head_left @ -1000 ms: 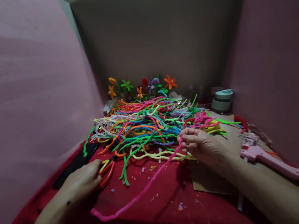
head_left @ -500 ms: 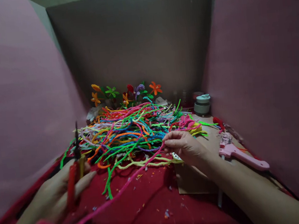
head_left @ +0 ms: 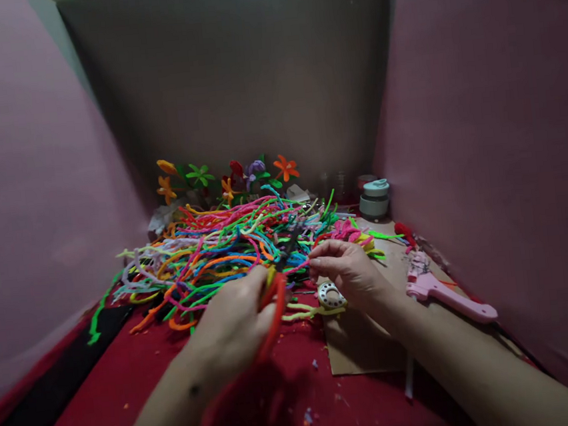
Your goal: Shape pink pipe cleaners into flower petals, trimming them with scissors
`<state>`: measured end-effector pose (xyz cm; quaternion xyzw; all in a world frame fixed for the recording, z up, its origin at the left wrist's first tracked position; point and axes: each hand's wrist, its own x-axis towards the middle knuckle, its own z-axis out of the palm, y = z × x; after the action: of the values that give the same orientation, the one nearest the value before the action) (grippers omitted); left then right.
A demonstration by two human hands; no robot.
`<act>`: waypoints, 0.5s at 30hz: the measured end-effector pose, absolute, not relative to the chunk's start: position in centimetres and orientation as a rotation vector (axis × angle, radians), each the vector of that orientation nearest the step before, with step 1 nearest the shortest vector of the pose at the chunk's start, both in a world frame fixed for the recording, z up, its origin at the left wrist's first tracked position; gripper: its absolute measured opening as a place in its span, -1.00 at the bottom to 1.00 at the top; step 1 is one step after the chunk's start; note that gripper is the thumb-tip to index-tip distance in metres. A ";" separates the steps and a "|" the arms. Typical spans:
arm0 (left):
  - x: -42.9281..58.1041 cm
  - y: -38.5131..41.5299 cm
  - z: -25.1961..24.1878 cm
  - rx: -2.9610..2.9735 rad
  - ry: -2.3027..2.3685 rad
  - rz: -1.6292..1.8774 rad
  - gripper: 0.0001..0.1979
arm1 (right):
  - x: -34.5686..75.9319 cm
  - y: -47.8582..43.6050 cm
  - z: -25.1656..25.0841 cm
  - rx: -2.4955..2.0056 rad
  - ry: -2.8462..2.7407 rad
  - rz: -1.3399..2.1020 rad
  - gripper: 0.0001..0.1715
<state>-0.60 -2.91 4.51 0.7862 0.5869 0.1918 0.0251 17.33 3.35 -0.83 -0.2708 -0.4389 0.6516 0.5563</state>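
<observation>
My left hand (head_left: 240, 311) is closed around long-nose pliers (head_left: 272, 288) with red and yellow handles. Their dark jaws (head_left: 290, 247) point up and away, close to the fingertips of my right hand. My right hand (head_left: 347, 270) pinches a pink pipe cleaner (head_left: 300, 266); a short stretch of it shows left of the fingers, by the jaws. Whether the jaws touch it I cannot tell. The rest of the pink strand is hidden behind my left hand. Just beyond both hands lies a tangled heap of many-coloured pipe cleaners (head_left: 231, 241).
Pipe-cleaner flowers (head_left: 200, 174) stand behind the heap. To the right are a pink glue gun (head_left: 450, 296), a lidded jar (head_left: 374, 199), a cardboard sheet (head_left: 362, 349) and a round pale piece with holes (head_left: 328, 296). A black strip (head_left: 63, 375) lies left on the red cloth (head_left: 146, 400).
My left hand has moved right and forward with the pliers, bringing the jaws beside my right fingertips. My right hand keeps its pinch. The view has shifted slightly.
</observation>
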 end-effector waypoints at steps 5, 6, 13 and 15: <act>0.7 -0.8 2.2 2.541 1.839 0.225 -0.94 | 17.3 3.8 -1.1 -0.618 -0.884 1.662 -0.80; 0.3 -0.6 1.9 2.562 1.831 0.197 -0.94 | 17.4 3.9 -1.1 -0.618 -0.869 1.676 -0.80; -1.4 -0.3 0.6 2.635 1.727 0.080 -0.92 | 17.7 4.1 -1.0 -0.608 -0.838 1.740 -0.81; -1.4 -0.4 0.5 2.633 1.734 0.061 -0.91 | 17.8 4.1 -1.1 -0.609 -0.848 1.748 -0.82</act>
<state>-1.42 -0.42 0.54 0.8351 0.5498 0.0195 -0.0060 17.82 4.12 -1.05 -0.2547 -0.3546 0.7307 0.5249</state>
